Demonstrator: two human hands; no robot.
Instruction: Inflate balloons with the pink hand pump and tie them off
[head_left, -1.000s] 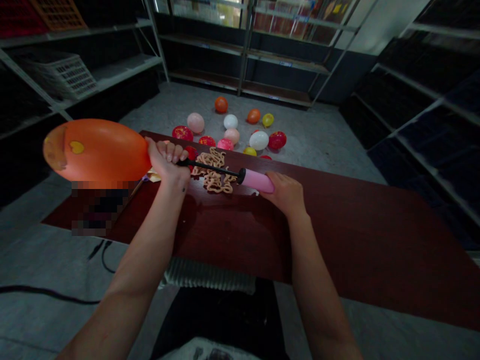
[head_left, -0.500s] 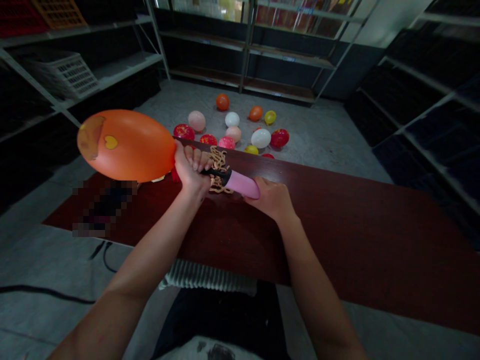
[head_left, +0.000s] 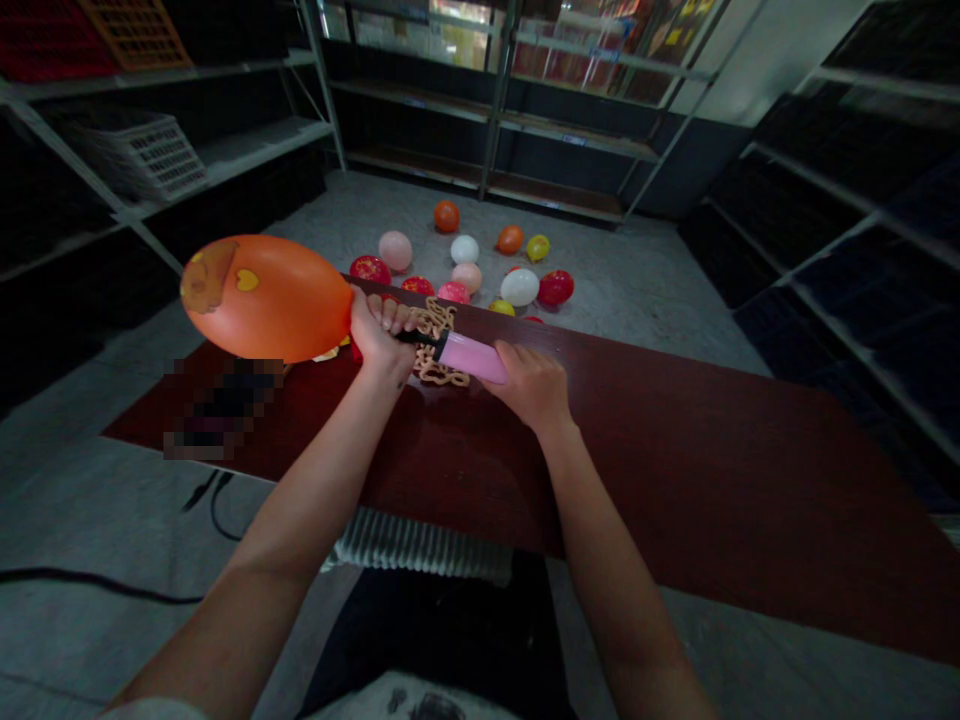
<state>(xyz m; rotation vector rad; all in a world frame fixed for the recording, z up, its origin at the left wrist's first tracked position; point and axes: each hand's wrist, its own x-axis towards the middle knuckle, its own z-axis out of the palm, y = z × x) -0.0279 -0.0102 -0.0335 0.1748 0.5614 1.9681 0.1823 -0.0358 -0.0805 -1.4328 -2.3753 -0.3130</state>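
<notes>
An inflated orange balloon (head_left: 262, 298) with yellow heart prints sticks out to the left over a dark red table (head_left: 675, 470). My left hand (head_left: 379, 335) is closed around the balloon's neck, where it meets the black tip of a pump. My right hand (head_left: 529, 385) grips the pink pump barrel (head_left: 472, 356), which is pushed in close to the left hand. Under the pump lies a heap of uninflated peach-coloured balloons (head_left: 439, 345).
Several inflated balloons (head_left: 517, 285) in red, pink, white, orange and yellow lie on the grey floor beyond the table. Metal shelving lines the walls; a white crate (head_left: 142, 155) sits on the left shelf. A black cable (head_left: 90, 585) runs over the floor at left.
My right hand has pushed the pink barrel in toward the left hand, hiding the black rod. The balloon and both hands have shifted right in view.
</notes>
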